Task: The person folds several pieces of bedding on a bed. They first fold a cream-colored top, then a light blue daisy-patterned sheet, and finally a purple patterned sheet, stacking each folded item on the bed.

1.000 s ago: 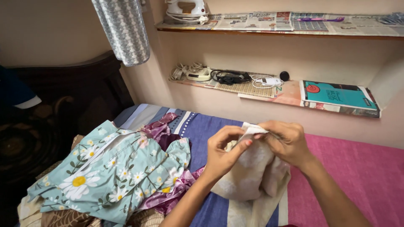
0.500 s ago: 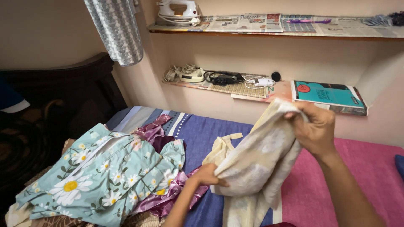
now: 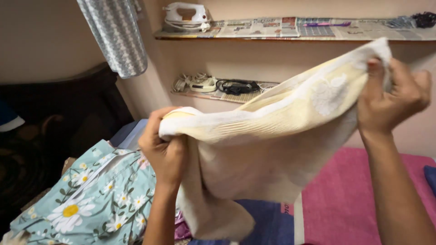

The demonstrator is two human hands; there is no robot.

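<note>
Pink bedspread (image 3: 345, 199), newspaper-lined wall shelves (image 3: 290, 29), iron (image 3: 184, 13), hanging grey cloth (image 3: 113, 36)

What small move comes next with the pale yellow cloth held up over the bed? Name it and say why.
Probably lower the pale yellow cloth flat onto the bed's pink cover: the left hand and right hand pinch its top edge taut, and the rest hangs bunched.

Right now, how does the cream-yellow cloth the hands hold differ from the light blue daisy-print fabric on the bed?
The cream-yellow cloth is stretched in the air between the left hand and right hand; the light blue daisy-print fabric lies crumpled on the bed, untouched. The cloth is nearly plain, with a faint pale pattern; the fabric has bold white and yellow flowers. Both are soft textiles.
</note>
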